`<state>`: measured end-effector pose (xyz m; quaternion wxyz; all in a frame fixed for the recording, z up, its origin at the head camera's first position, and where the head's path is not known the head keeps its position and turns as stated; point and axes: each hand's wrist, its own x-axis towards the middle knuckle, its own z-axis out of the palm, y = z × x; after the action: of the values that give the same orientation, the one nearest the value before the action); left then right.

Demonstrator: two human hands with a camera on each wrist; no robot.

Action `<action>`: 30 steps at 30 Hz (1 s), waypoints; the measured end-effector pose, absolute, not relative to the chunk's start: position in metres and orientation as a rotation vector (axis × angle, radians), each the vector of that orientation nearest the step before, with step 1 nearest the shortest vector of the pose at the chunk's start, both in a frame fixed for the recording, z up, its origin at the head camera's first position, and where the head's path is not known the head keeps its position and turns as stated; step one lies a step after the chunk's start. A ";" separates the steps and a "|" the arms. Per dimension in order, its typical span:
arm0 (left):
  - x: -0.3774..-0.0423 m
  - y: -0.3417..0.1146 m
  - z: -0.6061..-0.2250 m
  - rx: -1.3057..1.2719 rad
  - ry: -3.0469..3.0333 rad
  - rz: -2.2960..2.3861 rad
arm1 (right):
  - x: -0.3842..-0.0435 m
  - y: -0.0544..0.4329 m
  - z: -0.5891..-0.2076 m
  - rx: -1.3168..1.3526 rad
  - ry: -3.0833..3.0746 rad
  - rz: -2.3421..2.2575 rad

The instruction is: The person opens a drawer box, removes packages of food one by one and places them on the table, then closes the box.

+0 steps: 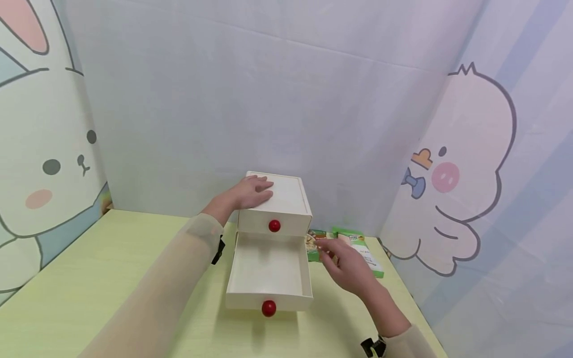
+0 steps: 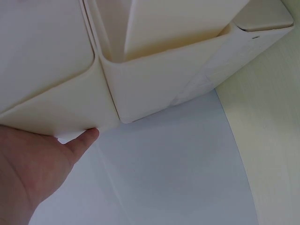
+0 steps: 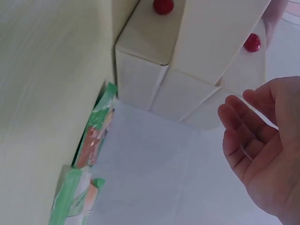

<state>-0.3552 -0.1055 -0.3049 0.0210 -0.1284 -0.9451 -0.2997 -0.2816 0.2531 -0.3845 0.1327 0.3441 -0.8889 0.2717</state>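
A white drawer cabinet [image 1: 286,193] with red knobs stands against the back curtain. Its middle drawer [image 1: 270,268] is pulled far out, and its bare inside shows from above. My left hand [image 1: 251,193] rests on the cabinet top near the left edge, fingers spread loosely; in the left wrist view the thumb lies along the cabinet's edge. To the right of the pulled-out drawer my right hand [image 1: 345,263] is held in the air, fingers loosely bent and holding nothing. In the right wrist view, the closed bottom drawer [image 3: 145,35] shows under the pulled-out one.
Two green packages lie on the table right of the cabinet: a smaller packet [image 1: 315,254] close to its side and a green and white one [image 1: 369,257] farther right. Light curtains with cartoon animals enclose the pale yellow table [image 1: 134,248] at the back and sides.
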 end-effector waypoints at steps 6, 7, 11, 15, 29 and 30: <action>-0.356 -0.105 -0.305 -0.400 -2.931 -0.931 | -0.251 0.240 -0.368 1.118 -2.530 0.764; -0.356 -0.105 -0.305 -0.397 -2.931 -0.932 | -0.246 0.238 -0.365 1.147 -2.520 0.759; -0.357 -0.105 -0.306 -0.386 -2.933 -0.931 | -0.227 0.229 -0.359 1.290 -2.453 0.747; -0.359 -0.105 -0.307 -0.385 -2.928 -0.923 | -0.212 0.220 -0.358 1.443 -2.358 0.714; -0.358 -0.106 -0.306 -0.402 -2.922 -0.939 | -0.183 0.196 -0.364 1.636 -2.686 0.675; -0.357 -0.106 -0.306 -0.402 -2.923 -0.939 | -0.182 0.194 -0.365 1.648 -2.700 0.658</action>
<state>-0.3574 -0.1060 -0.3064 0.0225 -0.1298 -0.9438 -0.3032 -0.1821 0.1941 -0.3654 -0.0448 0.5095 -0.8348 0.2034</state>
